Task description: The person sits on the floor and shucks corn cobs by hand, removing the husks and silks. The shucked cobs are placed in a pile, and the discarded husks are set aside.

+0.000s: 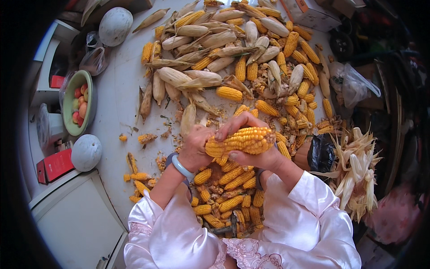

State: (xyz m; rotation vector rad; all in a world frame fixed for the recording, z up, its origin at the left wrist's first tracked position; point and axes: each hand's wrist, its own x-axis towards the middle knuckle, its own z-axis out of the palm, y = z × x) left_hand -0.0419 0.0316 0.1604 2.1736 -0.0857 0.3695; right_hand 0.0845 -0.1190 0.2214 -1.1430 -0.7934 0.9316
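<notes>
Both my hands meet in the middle of the view around a yellow ear of corn. My right hand holds its thick end, fingers above and thumb below. My left hand, with a pale bangle at the wrist, is closed at the narrower left end; whether it grips the same ear or a second piece I cannot tell. Husked corn ears lie heaped between my knees. Beyond my hands, dry husk-covered ears and bare yellow ears form a large pile on the pale floor.
At the left are a green basin of fruit, two pale round gourds or melons, a red box and a white cabinet. On the right, loose husks stand beside a black plastic bag. Cardboard boxes border the pile.
</notes>
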